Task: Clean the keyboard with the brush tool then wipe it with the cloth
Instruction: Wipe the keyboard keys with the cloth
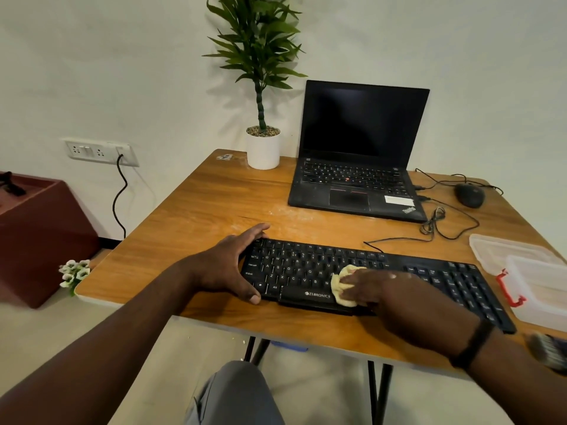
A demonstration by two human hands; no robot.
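A black keyboard (306, 268) lies along the front of the wooden table (199, 210). My left hand (228, 265) clasps its left end, thumb at the front edge and fingers over the back edge. My right hand (386, 286) presses a bunched pale yellow cloth (340, 285) onto the keys near the space bar. The brush tool (549, 351), dark with grey bristles, lies blurred at the table's front right edge, behind my right forearm.
An open black laptop (359, 167) stands at the back, with a potted plant (263, 148) to its left. A black mouse (469, 194) and loose cables (438, 222) lie on the right. Clear plastic containers (527, 271) sit by the keyboard's right end.
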